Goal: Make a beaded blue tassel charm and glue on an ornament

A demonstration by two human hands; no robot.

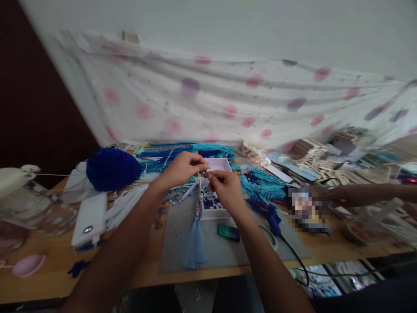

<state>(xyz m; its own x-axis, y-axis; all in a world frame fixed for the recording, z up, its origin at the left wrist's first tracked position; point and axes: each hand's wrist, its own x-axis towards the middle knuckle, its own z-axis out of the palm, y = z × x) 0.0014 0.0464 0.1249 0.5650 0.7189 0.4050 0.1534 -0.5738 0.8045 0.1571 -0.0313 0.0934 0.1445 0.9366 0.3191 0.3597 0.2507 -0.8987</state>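
My left hand (186,168) is closed in a pinch over the far left part of a small white box (213,214). Just nearer to me, my right hand (226,188) pinches too, its fingertips almost touching the left's. A strand of beads ending in a light blue tassel (194,245) runs up along the box's left side to the right fingertips. What sits between the left fingertips is too small to make out. Dark blue, white and red beads (211,202) lie inside the box, partly covered by my right hand. Its lid or second tray (220,164) shows behind.
A grey mat (172,252) bears a green box-like item (228,232) and a blue glue gun (265,213) with a black cord. Turquoise cords (263,184) crowd the back. Left stand a white power bank (89,219) and plastic jar (31,204). Another person's arm (368,193) reaches in right.
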